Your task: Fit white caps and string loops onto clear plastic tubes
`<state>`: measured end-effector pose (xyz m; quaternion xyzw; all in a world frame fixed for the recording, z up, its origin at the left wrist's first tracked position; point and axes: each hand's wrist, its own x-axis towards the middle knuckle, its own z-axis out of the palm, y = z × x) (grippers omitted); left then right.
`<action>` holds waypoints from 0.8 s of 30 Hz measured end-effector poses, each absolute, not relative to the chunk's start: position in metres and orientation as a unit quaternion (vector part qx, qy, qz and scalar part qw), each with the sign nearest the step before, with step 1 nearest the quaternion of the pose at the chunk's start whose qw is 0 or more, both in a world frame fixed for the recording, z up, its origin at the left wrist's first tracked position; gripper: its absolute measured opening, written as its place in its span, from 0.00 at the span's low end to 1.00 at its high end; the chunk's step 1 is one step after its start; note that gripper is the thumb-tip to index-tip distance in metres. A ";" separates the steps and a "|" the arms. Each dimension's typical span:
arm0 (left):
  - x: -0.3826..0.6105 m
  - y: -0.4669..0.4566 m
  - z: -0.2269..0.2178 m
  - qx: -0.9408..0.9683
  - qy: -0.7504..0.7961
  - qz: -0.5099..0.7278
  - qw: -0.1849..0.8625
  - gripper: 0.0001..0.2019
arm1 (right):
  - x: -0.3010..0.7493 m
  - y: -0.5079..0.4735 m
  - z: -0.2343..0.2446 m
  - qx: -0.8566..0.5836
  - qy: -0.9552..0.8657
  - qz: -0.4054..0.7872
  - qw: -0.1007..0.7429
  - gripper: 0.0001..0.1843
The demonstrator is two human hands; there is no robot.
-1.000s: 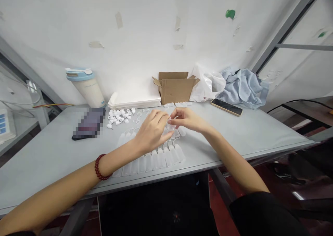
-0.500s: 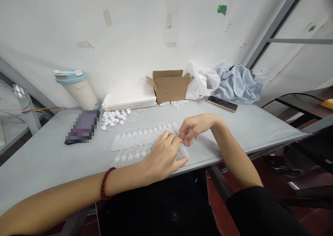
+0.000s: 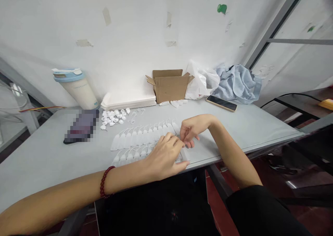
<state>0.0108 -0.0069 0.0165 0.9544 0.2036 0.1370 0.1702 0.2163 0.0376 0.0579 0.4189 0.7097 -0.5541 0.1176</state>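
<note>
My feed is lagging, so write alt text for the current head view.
A bare left hand with a dark red beaded bracelet and a bare right hand are close together at the right end of two rows of translucent white plastic pieces on a grey table. Behind the rows are small white plastic caps and an open brown cardboard box.

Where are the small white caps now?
Left of centre in the head view, the small white caps lie on the table, in front of the white stack.
</note>
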 end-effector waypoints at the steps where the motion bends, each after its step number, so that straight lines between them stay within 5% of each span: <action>1: 0.010 -0.008 0.017 0.956 0.195 0.135 0.172 0.17 | 0.217 0.038 0.058 0.417 0.709 -0.555 0.126 0.18; 24: 0.005 -0.004 0.029 0.948 0.260 0.077 0.165 0.17 | 0.216 0.040 0.056 0.424 0.699 -0.556 0.151 0.19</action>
